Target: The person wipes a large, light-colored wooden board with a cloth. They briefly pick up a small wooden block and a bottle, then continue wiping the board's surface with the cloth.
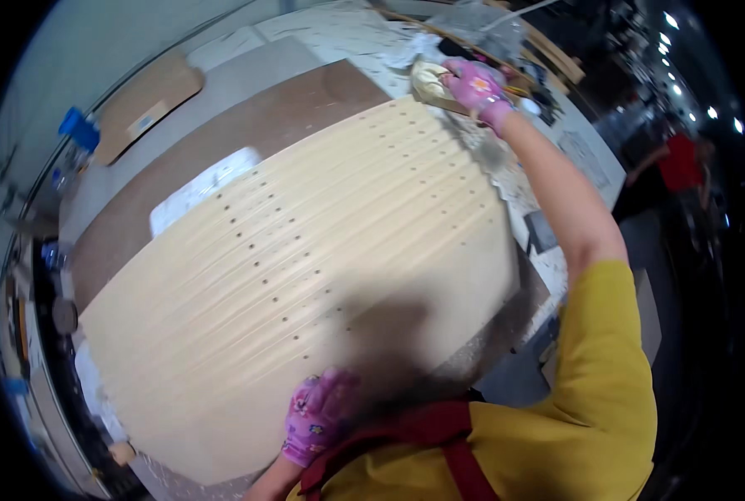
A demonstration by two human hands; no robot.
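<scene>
A large pale wooden panel (372, 217) with curved ends lies across the work table, marked with rows of small dark spots and long streaks. My left hand (318, 417), in a pink flowered glove, lies on the panel's near edge with its fingers stretched out, holding nothing that shows. My right arm reaches to the far right. There my right hand (476, 84), in a matching glove, is closed at a shallow dish (431, 82) holding a cream-coloured paste. Whatever its fingers grip is too small and partly hidden to name. The dish stands just past the panel's far right corner.
Brown boards (306, 100) lie under and beyond the panel. A white sheet (201, 188) sticks out from its far edge. A tan board (151, 104) and a blue cup-like object (78, 129) are at the far left. Another person in red (681, 163) stands at the right.
</scene>
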